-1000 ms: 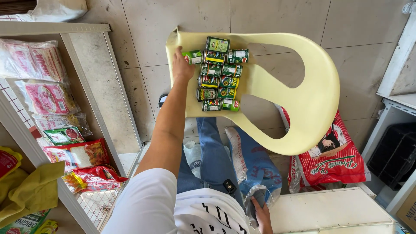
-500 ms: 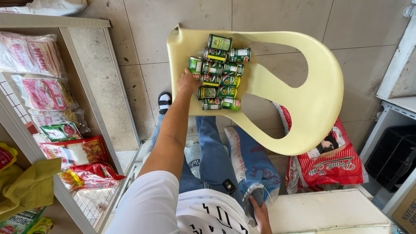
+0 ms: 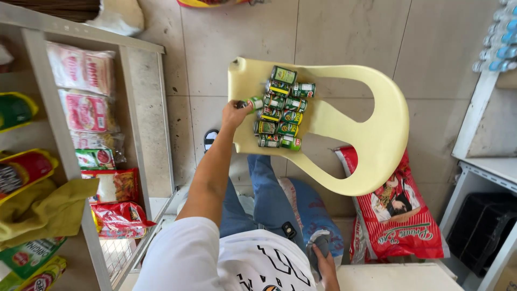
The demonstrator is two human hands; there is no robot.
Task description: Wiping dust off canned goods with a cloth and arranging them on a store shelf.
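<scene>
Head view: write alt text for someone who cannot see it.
Seen from above, a person's left hand holds a small green can at the edge of a cluster of cans on a pale yellow plastic chair. The right hand rests low by their jeans, and shelves of packaged food stand to the left.

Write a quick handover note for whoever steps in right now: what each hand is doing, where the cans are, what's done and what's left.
Left hand: closed on one small green-labelled tin can at the seat edge of the pale yellow plastic chair.
Right hand: low by the lap, touching a grey cloth-like item; grip unclear.
Cluster of small green tin cans: lying together on the chair seat.
White metal shelf unit on the left holds packets.
Done: one can in hand.
Left: about a dozen cans remain on the seat.
</scene>
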